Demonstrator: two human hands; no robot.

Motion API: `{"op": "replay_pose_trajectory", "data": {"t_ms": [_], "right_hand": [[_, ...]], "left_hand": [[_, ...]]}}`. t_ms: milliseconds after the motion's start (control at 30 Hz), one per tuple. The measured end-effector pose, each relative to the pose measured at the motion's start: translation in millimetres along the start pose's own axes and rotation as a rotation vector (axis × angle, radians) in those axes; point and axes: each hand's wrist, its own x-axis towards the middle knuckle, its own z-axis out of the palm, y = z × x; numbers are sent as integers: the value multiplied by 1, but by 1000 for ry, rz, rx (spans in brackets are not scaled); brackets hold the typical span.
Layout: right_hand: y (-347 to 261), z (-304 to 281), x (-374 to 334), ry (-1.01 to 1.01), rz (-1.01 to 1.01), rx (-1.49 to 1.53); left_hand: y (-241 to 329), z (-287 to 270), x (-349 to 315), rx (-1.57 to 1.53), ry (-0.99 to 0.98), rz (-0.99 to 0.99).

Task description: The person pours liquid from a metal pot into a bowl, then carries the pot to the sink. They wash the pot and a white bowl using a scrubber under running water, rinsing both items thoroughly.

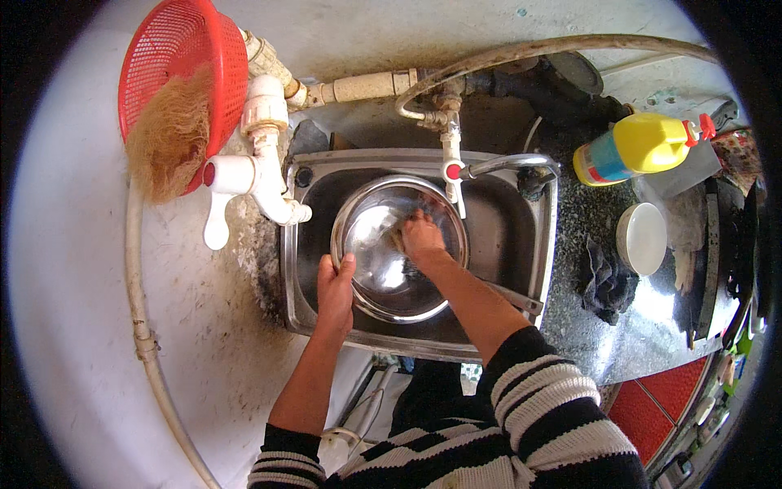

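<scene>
A shiny steel basin (375, 257) rests in the metal sink (507, 236). My left hand (335, 287) grips its left rim, thumb over the edge and fingers along the outside. Inside the basin, toward its right wall, is my right hand (423, 239). Its fingers are bent and pressed against the metal. A small brownish patch shows by the fingertips, but I cannot make out what it is. Under my right forearm, a flat metal strip (515, 298) with a hole at its end pokes out beside the basin.
A white tap (265, 179) stands left of the sink, and another tap (453, 167) with a hose hangs over the basin. A red basket (228, 81) holds fibrous tan mesh (173, 130). Right: a yellow bottle (643, 147), white bowl (642, 239) and dark cloth (609, 285) on the counter.
</scene>
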Motion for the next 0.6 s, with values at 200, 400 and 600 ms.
{"op": "replay_pose_trajectory", "data": {"t_ms": [200,400,600], "right_hand": [[-34,44,-47,-67,-149,29],[-36,34,16,375,-621,83],[-2,17,-34,-84,2,-165]], "left_hand": [[6,1,-3,82,26,23],[3,-1,-4,38,2,11],[-2,-1,-10,28,-28,131]]}}
